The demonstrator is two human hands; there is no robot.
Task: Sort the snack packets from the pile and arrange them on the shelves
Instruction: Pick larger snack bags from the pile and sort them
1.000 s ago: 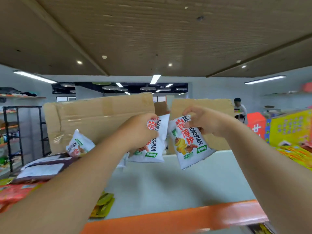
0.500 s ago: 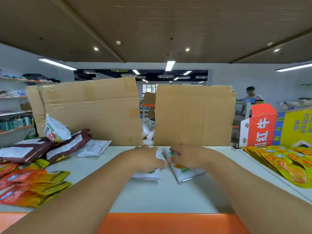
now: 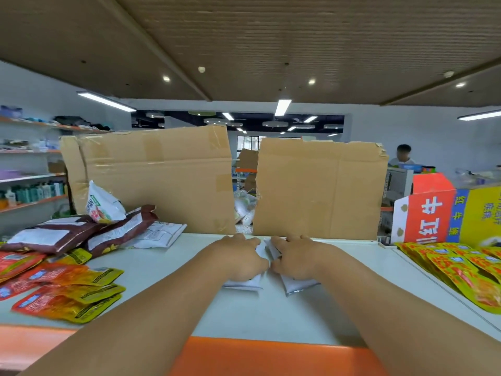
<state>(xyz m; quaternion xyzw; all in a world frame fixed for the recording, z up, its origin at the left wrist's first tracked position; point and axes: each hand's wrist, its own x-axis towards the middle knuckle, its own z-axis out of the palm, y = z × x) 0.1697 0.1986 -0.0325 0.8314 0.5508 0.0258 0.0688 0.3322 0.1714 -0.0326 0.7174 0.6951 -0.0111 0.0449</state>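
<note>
- Left hand (image 3: 241,257) palm-down, flat on a white snack packet (image 3: 245,284) lying on the white shelf top (image 3: 168,270); fingers spread over it. Pressing or gripping: cannot tell.
- Right hand (image 3: 294,257) same pose on a second white packet (image 3: 296,286), just beside the first. Whether it has hold of it: cannot tell.
- Both packets mostly hidden under the hands; only near edges and a strip between the hands show. Packets close, touching or nearly so.
- Both sit mid-shelf, near the back, just in front of two upright cardboard sheets (image 3: 162,183).
- Gap between the sheets shows more white packets (image 3: 244,210) piled behind.
- Left side of the shelf: brown packets (image 3: 54,236) stacked and overlapping, one white packet (image 3: 104,203) leaning on top against the cardboard, a flat white packet (image 3: 160,234) beside them.
- Front left: red and yellow packets (image 3: 67,294) in a loose overlapping heap.
- Right side: yellow packets (image 3: 461,270) laid in an overlapping row.
- Behind those: red and yellow carton (image 3: 433,210) with printed characters.
- Orange shelf edge (image 3: 271,356) runs along the bottom, between the forearms.
- Far left: wall shelves (image 3: 32,185) with bottles and goods, blurred.
- Far right background: another person (image 3: 404,156), behind the cardboard.
</note>
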